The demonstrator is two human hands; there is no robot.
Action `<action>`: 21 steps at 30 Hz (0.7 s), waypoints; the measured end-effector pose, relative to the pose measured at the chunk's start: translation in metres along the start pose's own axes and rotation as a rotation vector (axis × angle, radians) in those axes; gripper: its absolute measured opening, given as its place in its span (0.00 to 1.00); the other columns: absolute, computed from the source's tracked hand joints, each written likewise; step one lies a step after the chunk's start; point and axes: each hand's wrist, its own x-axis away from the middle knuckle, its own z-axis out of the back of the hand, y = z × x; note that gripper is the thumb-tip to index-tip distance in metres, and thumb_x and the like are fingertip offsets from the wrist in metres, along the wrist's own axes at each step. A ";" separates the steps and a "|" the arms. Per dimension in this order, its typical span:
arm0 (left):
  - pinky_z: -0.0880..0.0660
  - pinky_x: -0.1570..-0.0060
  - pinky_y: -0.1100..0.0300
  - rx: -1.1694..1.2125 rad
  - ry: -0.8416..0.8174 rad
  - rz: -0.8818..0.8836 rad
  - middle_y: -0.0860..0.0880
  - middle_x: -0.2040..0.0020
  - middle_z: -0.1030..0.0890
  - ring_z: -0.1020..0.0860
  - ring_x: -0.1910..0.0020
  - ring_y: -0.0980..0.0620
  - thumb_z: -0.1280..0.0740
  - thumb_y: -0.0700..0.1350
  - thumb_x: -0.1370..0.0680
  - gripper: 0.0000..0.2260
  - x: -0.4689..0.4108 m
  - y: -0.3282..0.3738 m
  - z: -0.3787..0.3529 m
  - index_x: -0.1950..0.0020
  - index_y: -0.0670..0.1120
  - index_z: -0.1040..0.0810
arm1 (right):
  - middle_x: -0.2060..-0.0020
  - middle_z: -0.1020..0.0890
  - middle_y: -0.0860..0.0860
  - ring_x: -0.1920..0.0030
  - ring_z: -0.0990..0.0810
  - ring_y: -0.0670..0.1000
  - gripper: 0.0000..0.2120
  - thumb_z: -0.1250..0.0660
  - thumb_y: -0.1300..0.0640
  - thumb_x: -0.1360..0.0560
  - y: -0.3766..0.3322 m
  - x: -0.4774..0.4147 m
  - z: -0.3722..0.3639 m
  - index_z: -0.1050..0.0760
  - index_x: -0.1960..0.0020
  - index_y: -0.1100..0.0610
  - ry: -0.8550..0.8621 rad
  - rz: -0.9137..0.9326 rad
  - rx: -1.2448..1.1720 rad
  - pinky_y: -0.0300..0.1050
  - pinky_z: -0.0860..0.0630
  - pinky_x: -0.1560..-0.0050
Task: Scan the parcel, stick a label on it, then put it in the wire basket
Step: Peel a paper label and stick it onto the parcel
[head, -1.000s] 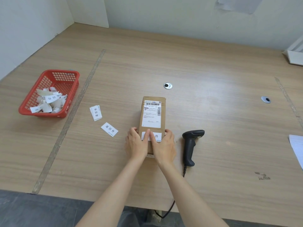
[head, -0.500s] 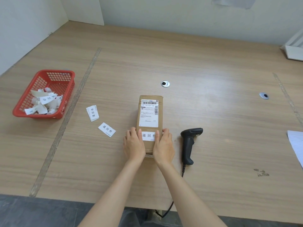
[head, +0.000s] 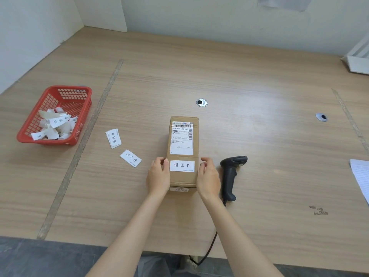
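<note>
your left hand [head: 158,175] and right hand [head: 207,179] flank the parcel [head: 182,152] mid-table, loosely cupping its long sides, maybe not quite gripping yet, label [head: 182,166] already on; stiff cardboard, probably light, so squeeze both long sides near the middle and lift.

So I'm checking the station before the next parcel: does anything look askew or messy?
The new label sits straight on the parcel. The red basket holds crumpled paper scraps, and two loose labels lie skewed on the table.
</note>
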 end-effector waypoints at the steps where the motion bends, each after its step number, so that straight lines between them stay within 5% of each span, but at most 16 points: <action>1: 0.32 0.54 0.56 0.022 -0.027 0.008 0.48 0.48 0.20 0.23 0.47 0.45 0.42 0.48 0.19 0.11 0.000 -0.002 0.004 0.43 0.46 0.24 | 0.45 0.20 0.50 0.47 0.21 0.54 0.13 0.47 0.58 0.19 0.003 0.001 0.004 0.29 0.38 0.54 0.007 -0.002 -0.013 0.47 0.28 0.53; 6: 0.31 0.49 0.56 -0.012 -0.079 -0.047 0.51 0.38 0.22 0.22 0.48 0.48 0.40 0.40 0.22 0.14 0.000 -0.013 0.020 0.37 0.47 0.29 | 0.37 0.24 0.44 0.48 0.23 0.48 0.20 0.43 0.62 0.22 0.010 0.012 0.014 0.32 0.31 0.51 -0.072 0.112 -0.053 0.42 0.29 0.51; 11: 0.27 0.45 0.52 -0.110 -0.291 -0.282 0.56 0.29 0.34 0.28 0.34 0.51 0.45 0.27 0.34 0.37 0.007 -0.011 0.031 0.29 0.55 0.39 | 0.28 0.33 0.42 0.36 0.29 0.44 0.30 0.43 0.66 0.26 0.008 0.017 0.021 0.39 0.26 0.47 -0.279 0.253 -0.079 0.38 0.33 0.43; 14: 0.27 0.40 0.48 -0.171 -0.408 -0.377 0.58 0.23 0.49 0.37 0.27 0.51 0.43 0.27 0.36 0.44 0.010 -0.005 0.035 0.25 0.57 0.47 | 0.23 0.44 0.44 0.26 0.41 0.43 0.35 0.42 0.66 0.28 0.005 0.020 0.024 0.43 0.24 0.45 -0.355 0.309 -0.018 0.35 0.38 0.41; 16: 0.26 0.41 0.46 -0.214 -0.482 -0.393 0.62 0.23 0.57 0.36 0.28 0.50 0.40 0.30 0.35 0.46 0.012 -0.003 0.037 0.25 0.61 0.52 | 0.21 0.50 0.41 0.27 0.39 0.43 0.37 0.40 0.65 0.29 0.005 0.022 0.025 0.45 0.23 0.43 -0.393 0.338 0.031 0.37 0.34 0.44; 21: 0.26 0.40 0.47 -0.292 -0.540 -0.414 0.60 0.24 0.67 0.38 0.26 0.49 0.28 0.40 0.34 0.50 0.013 -0.004 0.035 0.24 0.63 0.56 | 0.22 0.61 0.41 0.22 0.50 0.43 0.43 0.35 0.62 0.30 0.010 0.022 0.025 0.50 0.23 0.40 -0.459 0.403 0.108 0.37 0.29 0.43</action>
